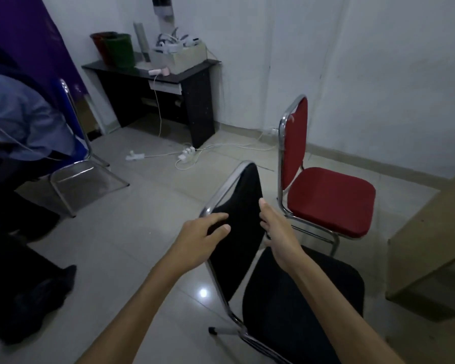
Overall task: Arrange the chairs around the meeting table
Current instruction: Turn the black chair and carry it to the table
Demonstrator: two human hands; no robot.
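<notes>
A black padded chair (294, 292) with a chrome frame stands right below me, its backrest (243, 206) turned to the left. My left hand (199, 241) rests on the backrest's near edge with fingers spread over the padding. My right hand (280, 236) lies flat along the backrest's other face, fingers extended. Neither hand has closed around the frame. A red padded chair (329, 198) stands just beyond, facing right toward the light wooden meeting table (431, 232) at the right edge.
Another person in a blue shirt (24, 119) bends over a chrome chair (82, 174) at the left. A black desk (168, 74) with bins and a box stands against the far wall. Power strips and white cables (187, 155) lie on the tiled floor.
</notes>
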